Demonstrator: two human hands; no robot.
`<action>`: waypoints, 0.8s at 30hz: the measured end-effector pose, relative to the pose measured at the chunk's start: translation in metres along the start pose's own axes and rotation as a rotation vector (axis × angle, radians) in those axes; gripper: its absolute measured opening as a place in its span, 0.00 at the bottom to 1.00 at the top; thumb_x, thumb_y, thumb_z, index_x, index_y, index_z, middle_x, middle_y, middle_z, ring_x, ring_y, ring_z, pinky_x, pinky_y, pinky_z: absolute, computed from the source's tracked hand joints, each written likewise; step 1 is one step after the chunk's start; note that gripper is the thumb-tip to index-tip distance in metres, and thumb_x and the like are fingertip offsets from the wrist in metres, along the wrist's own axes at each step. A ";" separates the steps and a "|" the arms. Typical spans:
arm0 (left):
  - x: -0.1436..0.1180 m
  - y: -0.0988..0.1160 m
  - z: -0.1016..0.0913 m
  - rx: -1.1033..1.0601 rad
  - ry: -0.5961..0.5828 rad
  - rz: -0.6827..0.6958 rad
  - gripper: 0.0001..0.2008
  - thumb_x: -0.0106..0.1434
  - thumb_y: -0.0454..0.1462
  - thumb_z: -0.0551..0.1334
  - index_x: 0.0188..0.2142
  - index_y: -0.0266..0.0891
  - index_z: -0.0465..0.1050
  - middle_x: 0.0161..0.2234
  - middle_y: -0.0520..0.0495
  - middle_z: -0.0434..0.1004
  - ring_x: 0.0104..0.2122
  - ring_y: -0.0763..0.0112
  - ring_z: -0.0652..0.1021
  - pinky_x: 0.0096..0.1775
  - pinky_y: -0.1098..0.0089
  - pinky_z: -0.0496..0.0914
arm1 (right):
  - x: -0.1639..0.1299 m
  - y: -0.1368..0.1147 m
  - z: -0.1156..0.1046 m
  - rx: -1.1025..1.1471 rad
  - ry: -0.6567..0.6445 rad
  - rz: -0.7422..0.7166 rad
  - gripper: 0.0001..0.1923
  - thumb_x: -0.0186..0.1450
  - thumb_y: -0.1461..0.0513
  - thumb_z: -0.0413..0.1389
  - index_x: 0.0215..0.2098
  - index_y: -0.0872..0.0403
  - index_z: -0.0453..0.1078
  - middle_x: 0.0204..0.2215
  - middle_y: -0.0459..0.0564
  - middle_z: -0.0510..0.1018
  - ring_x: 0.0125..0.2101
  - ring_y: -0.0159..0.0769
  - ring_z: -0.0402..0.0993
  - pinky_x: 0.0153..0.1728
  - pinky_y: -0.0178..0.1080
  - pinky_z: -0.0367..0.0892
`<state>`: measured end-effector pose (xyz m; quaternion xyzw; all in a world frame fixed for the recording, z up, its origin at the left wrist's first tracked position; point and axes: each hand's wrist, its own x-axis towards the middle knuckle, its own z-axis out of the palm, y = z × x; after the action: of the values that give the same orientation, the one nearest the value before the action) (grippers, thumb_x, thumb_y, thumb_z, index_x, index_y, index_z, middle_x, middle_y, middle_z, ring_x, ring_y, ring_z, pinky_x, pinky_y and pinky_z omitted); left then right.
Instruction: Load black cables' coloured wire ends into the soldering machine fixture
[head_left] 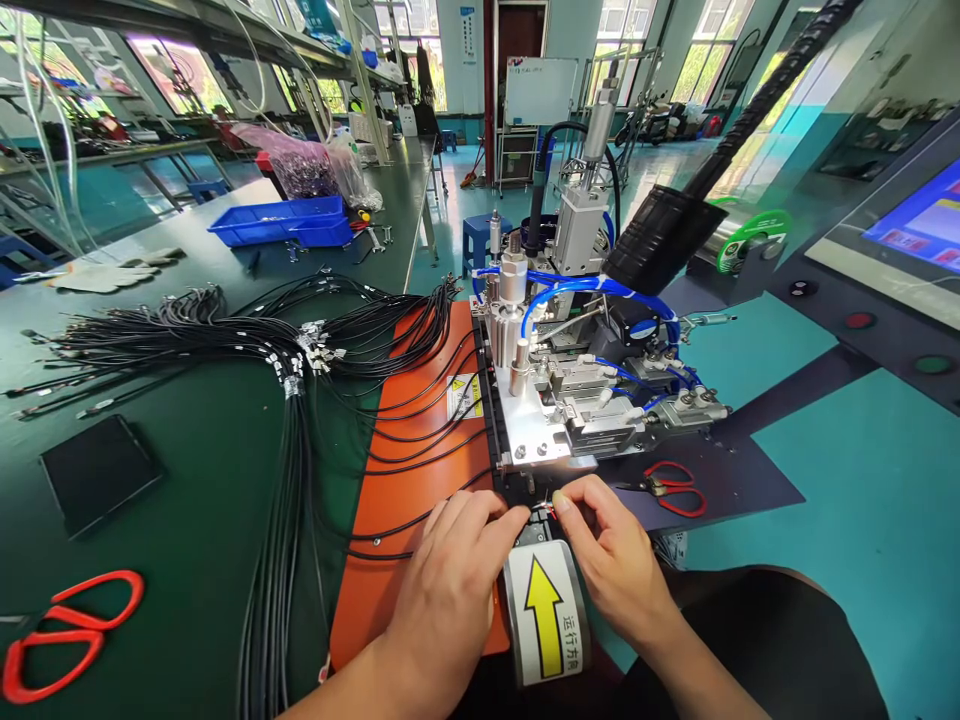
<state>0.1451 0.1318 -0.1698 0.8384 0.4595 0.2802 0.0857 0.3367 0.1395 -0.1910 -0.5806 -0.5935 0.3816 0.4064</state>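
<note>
My left hand (457, 565) lies over the front edge of the orange board (409, 450), thumb and fingers closed at the end of a black cable that runs under it. My right hand (611, 550) pinches fine wires (547, 506), one reddish, at the same spot. Both sets of fingertips nearly meet over a small metal fixture (534, 530). Just below is a white plate with a yellow arrow (545, 615). Several black cables (427, 455) cross the board to the machine (570, 390), which has silver cylinders and blue hoses. My fingers partly hide the wire ends.
A large bundle of black cables (289, 480) lies on the green table (202, 500). Red-handled scissors (75, 625) rest front left; another red-handled pair (675, 488) lies right of the machine. A blue tray (285, 222) stands behind. A control panel (885, 290) borders the right.
</note>
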 end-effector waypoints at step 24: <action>0.005 -0.001 0.003 -0.058 -0.018 -0.049 0.15 0.66 0.28 0.57 0.49 0.42 0.73 0.41 0.46 0.71 0.40 0.63 0.68 0.41 0.62 0.68 | -0.007 -0.001 -0.002 0.095 -0.063 0.243 0.21 0.71 0.46 0.49 0.39 0.53 0.72 0.31 0.47 0.74 0.33 0.37 0.69 0.32 0.35 0.64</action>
<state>0.1480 0.1369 -0.1703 0.8266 0.4708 0.2838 0.1209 0.3379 0.1319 -0.1895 -0.6162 -0.5124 0.4736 0.3653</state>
